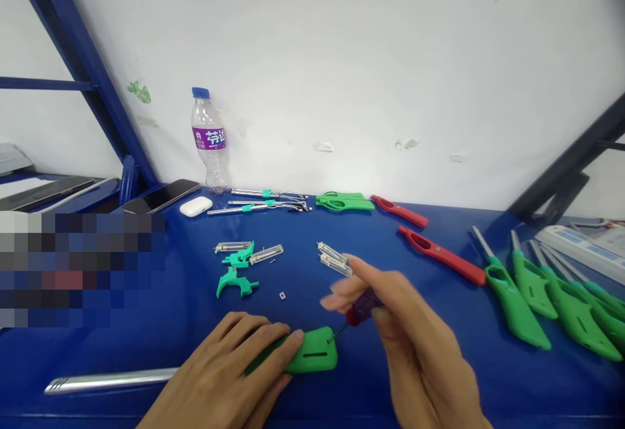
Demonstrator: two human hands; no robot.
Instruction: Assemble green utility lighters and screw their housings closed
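My left hand lies over a green utility lighter, its fingers wrapped on the handle and pressing it against the blue table. The lighter's metal barrel sticks out to the left. A small screwdriver with a dark red handle is gripped in my right hand. Its tip meets the handle's right end, near a small hole above the slot. Just behind are teal triggers, clear fuel tubes and a tiny pale piece. Two more clear tubes lie near my right fingertips.
Several assembled green lighters lie at right, with red handle shells beside them. Green shells and metal barrels with wires line the back. A bottle, a phone and a white case stand back left.
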